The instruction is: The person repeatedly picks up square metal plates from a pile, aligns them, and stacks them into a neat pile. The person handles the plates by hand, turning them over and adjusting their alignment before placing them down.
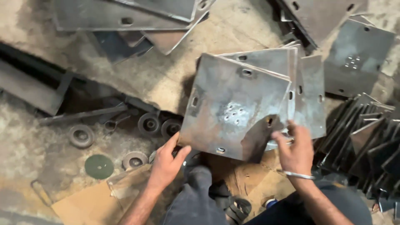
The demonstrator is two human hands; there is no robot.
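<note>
In the head view, a square steel plate [233,106] sat tilted at the centre of the frame, its face scuffed, with slots near its edges and a cluster of small holes in the middle. The left hand [166,162] gripped the plate's lower left corner, thumb on the top face and fingers curled underneath. The right hand [296,149] was at the plate's lower right edge, fingers bent and loosely together over it; whether they pinched this plate or the one behind it could not be told. A metal bangle [298,175] circled the right wrist.

More plates [306,89] of the same kind lay stacked just behind the held one, right of centre. Another plate [358,58] lay flat in the upper right. A row of dark plates [371,141] stood on edge along the right side. Large sheets [125,14] overlapped across the upper left.

On the dusty floor [158,75] at left centre lay several round metal wheels [149,123], and a green disc [99,166] lay lower left. Cardboard [91,204] was spread at the bottom, under the person's dark-trousered knees [196,196]. A dark steel channel [29,87] lay at the far left.
</note>
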